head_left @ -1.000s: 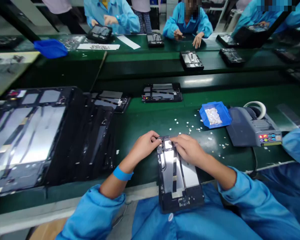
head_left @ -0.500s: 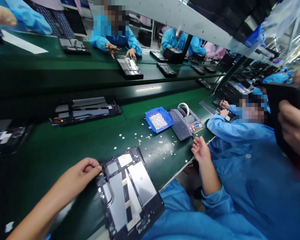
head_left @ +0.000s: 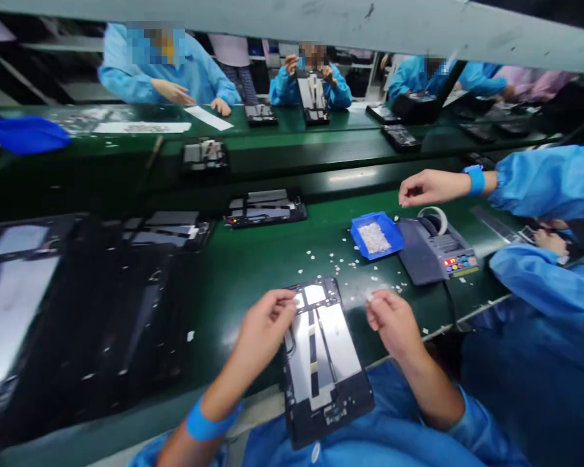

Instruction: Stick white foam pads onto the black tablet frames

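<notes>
Black-framed tablet (head_left: 338, 337) is pinched at its far left corner by the left hand (head_left: 265, 324). Right hand (head_left: 394, 321) hangs off its right side, fingertips bunched, can't tell on what, so left's nearer. Long axis runs out from the body, far end leaning left, blue tray (head_left: 396, 241) past the right hand.

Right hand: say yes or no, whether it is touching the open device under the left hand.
No, the right hand is apart from the open device, with green bench showing between them.
</notes>
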`<control>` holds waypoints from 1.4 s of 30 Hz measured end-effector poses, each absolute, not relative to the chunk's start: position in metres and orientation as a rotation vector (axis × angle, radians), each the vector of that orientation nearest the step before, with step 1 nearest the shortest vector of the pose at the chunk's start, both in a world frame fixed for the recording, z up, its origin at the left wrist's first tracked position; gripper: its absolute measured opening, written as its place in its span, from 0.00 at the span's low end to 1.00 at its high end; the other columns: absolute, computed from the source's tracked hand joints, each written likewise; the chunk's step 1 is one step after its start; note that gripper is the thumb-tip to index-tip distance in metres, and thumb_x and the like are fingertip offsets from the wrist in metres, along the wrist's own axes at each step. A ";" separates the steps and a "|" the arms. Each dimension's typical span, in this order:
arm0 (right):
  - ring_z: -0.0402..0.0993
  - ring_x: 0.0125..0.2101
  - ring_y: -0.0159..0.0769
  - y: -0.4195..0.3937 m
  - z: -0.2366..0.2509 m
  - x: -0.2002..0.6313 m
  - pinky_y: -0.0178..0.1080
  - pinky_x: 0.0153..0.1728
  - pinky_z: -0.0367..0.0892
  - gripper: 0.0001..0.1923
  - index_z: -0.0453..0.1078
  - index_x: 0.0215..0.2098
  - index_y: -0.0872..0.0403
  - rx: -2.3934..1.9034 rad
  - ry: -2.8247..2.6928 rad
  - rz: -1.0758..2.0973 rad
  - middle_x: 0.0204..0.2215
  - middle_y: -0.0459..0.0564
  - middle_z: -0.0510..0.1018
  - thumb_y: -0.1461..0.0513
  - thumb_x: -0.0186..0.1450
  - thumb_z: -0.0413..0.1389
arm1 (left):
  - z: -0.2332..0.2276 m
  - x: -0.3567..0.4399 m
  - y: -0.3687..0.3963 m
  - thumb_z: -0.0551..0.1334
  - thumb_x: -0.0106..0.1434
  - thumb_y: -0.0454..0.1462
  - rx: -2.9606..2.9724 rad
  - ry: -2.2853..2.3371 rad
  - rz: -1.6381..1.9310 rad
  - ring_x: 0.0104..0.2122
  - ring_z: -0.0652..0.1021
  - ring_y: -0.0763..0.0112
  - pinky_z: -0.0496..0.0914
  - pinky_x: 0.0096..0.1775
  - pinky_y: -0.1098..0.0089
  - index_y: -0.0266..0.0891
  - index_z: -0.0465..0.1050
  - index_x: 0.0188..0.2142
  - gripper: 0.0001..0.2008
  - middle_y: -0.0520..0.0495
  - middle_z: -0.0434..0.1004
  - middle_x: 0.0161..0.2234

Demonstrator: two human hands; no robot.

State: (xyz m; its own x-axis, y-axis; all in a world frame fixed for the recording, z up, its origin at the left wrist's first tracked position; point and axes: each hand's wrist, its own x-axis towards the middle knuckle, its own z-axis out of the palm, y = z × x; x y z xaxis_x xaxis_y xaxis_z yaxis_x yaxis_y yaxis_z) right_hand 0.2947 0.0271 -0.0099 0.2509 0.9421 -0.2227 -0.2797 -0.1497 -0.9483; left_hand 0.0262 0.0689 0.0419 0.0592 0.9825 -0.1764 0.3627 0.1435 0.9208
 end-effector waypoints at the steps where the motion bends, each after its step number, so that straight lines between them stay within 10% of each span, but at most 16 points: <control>1: 0.63 0.18 0.27 0.033 -0.004 0.273 0.30 0.20 0.59 0.12 0.72 0.31 0.53 -1.261 -0.817 1.308 0.19 0.40 0.71 0.54 0.61 0.65 | 0.043 0.035 0.066 0.64 0.60 0.47 1.318 1.388 0.830 0.37 0.80 0.63 0.73 0.38 0.66 0.39 0.76 0.44 0.17 0.43 0.82 0.39; 11: 0.68 0.23 0.31 0.068 0.006 0.203 0.33 0.25 0.63 0.10 0.78 0.36 0.54 -1.185 -1.332 1.409 0.23 0.44 0.76 0.56 0.67 0.59 | 0.022 0.036 0.063 0.64 0.61 0.41 0.973 1.302 1.094 0.26 0.70 0.74 0.65 0.31 0.72 0.40 0.70 0.32 0.07 0.54 0.71 0.26; 17: 0.76 0.42 0.39 0.095 -0.006 0.233 0.40 0.45 0.69 0.11 0.79 0.44 0.52 -1.174 -2.067 0.690 0.41 0.52 0.82 0.64 0.73 0.54 | 0.031 -0.007 0.073 0.61 0.64 0.41 1.383 1.553 0.795 0.28 0.72 0.69 0.65 0.31 0.70 0.41 0.72 0.31 0.07 0.52 0.73 0.27; 32: 0.65 0.40 0.41 0.128 -0.011 0.227 0.42 0.38 0.59 0.17 0.71 0.61 0.52 -0.792 -2.763 0.067 0.45 0.55 0.78 0.65 0.76 0.51 | 0.027 -0.006 0.074 0.55 0.72 0.33 2.418 1.445 0.270 0.46 0.79 0.55 0.74 0.50 0.54 0.40 0.76 0.45 0.10 0.38 0.82 0.50; 42: 0.65 0.41 0.43 0.141 -0.005 0.229 0.41 0.35 0.57 0.16 0.73 0.59 0.50 -0.707 -2.906 -0.020 0.44 0.54 0.78 0.63 0.76 0.51 | 0.033 -0.008 0.091 0.58 0.68 0.37 1.958 1.491 0.431 0.42 0.78 0.59 0.71 0.44 0.62 0.43 0.72 0.34 0.06 0.46 0.80 0.39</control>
State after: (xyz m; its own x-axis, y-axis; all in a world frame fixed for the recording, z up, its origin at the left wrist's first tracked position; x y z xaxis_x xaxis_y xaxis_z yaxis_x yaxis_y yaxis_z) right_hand 0.2289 0.1412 -0.0052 -0.8775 0.4557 0.1493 0.4577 0.8888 -0.0226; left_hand -0.0079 0.0914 0.0333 0.3056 0.9452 -0.1144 0.7384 -0.1594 0.6553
